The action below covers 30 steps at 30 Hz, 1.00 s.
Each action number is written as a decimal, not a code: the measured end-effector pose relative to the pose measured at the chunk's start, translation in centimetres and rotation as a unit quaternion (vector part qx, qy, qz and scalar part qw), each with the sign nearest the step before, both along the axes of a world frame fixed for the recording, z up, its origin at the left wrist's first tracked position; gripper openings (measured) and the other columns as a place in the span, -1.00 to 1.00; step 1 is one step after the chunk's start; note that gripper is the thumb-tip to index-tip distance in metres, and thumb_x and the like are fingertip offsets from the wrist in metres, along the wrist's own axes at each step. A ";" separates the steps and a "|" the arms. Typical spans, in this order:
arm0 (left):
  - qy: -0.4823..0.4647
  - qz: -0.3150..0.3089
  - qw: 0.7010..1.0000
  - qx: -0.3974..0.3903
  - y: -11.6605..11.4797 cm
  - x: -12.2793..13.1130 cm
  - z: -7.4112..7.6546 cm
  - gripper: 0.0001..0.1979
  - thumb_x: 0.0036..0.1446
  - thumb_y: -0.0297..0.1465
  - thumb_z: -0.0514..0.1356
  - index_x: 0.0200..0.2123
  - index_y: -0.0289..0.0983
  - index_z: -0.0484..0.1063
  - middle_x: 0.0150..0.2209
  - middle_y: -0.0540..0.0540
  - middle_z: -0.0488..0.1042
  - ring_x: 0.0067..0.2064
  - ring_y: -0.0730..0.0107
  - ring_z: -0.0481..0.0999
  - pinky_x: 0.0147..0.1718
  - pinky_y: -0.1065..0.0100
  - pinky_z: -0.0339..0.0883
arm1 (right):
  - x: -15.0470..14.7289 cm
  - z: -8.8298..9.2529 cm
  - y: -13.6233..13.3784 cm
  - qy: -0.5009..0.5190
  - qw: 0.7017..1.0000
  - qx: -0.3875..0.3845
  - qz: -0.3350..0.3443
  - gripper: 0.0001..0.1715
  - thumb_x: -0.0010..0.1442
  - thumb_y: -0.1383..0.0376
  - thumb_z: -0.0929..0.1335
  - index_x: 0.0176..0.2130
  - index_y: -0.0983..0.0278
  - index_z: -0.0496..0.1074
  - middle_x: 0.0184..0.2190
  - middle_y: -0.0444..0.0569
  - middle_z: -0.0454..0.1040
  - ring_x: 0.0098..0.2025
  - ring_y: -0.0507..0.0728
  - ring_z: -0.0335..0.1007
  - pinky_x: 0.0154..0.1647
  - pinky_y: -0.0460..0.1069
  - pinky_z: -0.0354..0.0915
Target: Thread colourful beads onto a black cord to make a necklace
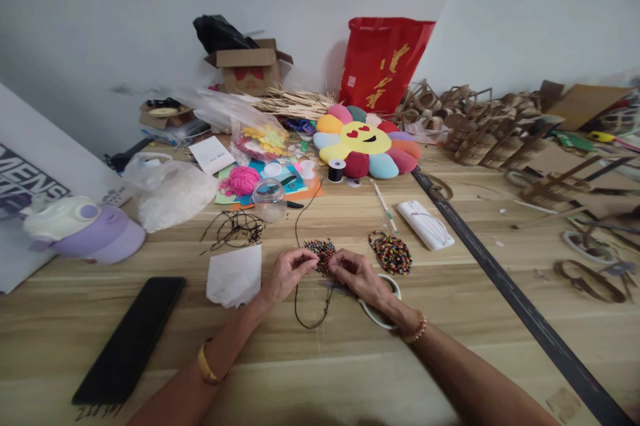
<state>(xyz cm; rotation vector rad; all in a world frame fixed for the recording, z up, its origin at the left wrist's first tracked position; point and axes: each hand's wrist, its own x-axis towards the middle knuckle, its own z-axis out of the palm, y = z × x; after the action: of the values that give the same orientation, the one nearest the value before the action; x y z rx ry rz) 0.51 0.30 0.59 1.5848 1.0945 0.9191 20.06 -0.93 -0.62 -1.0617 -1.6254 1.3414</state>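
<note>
A pile of small multicoloured beads [320, 254] lies on the table between my hands. My left hand [289, 273] is at the pile's left side with thumb and forefinger pinched; what sits between the tips is too small to make out. On the other side, my right hand [361, 274] pinches a thin black cord [311, 327], which hangs from the fingertips in a loop. The cord passes by my left hand and runs up toward a black spool [337, 171]. White-handled scissors [380, 319] lie partly hidden beneath my right hand. Strung beads [393, 254] lie coiled to the right.
A black phone [131, 339], a white paper piece [234, 276] and black cord pieces [233, 229] are at left. A clear jar [270, 199], pink yarn [241, 181] and a flower cushion [367, 143] stand behind. A white power strip [425, 225] lies at right, near small woven baskets [480, 139].
</note>
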 end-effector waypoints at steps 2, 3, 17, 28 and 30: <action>0.038 0.001 0.998 0.043 0.0 0.1 -0.3 -0.87 0.06 -0.38 0.19 -0.40 -0.33 0.50 -0.43 -0.07 0.51 -0.37 0.38 0.46 -0.37 0.42 0.30 | 0.0 0.0 0.0 0.015 1.000 -0.022 -0.012 -0.64 0.15 0.05 0.34 -0.38 0.32 0.34 -0.58 -0.18 0.26 -0.57 -0.04 0.11 -0.57 -0.12 0.05; 0.061 -0.003 0.996 0.068 0.1 0.2 -0.5 -0.88 0.06 -0.41 0.19 -0.42 -0.32 0.50 -0.43 -0.08 0.51 -0.37 0.37 0.46 -0.36 0.42 0.30 | 0.0 0.0 0.0 0.019 0.999 -0.029 -0.015 -0.63 0.14 0.05 0.34 -0.37 0.32 0.33 -0.58 -0.18 0.26 -0.59 -0.05 0.11 -0.58 -0.13 0.05; 0.256 -0.080 0.933 0.242 -0.3 1.0 -1.3 -0.91 0.07 -0.53 0.23 -0.42 -0.27 0.52 -0.39 -0.06 0.52 -0.30 0.34 0.48 -0.28 0.37 0.33 | -0.1 0.1 0.2 0.052 0.995 -0.083 -0.025 -0.57 0.06 -0.02 0.39 -0.41 0.30 0.33 -0.64 -0.22 0.25 -0.65 -0.07 0.08 -0.66 -0.15 0.03; 0.305 -0.083 0.913 0.260 -0.4 1.2 -1.3 -0.87 0.14 -0.49 0.17 -0.40 -0.28 0.51 -0.38 -0.08 0.49 -0.28 0.32 0.46 -0.27 0.35 0.32 | -0.4 0.5 -0.1 0.064 0.994 -0.085 -0.009 -0.53 0.04 -0.04 0.39 -0.42 0.32 0.32 -0.66 -0.23 0.25 -0.66 -0.09 0.06 -0.66 -0.17 0.01; 0.270 -0.074 0.932 0.228 -0.4 1.3 -1.0 -0.88 0.11 -0.51 0.18 -0.41 -0.27 0.52 -0.38 -0.08 0.51 -0.30 0.34 0.47 -0.28 0.37 0.33 | -0.4 0.5 -0.1 0.064 0.994 -0.083 -0.006 -0.53 0.05 -0.05 0.39 -0.42 0.32 0.32 -0.66 -0.24 0.25 -0.67 -0.09 0.05 -0.67 -0.17 0.01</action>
<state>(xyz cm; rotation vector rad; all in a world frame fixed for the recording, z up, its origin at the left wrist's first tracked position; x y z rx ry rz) 1.77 -0.10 -0.40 2.3710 1.1542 0.6750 19.68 -0.98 -0.15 -1.0569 -1.4302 1.5259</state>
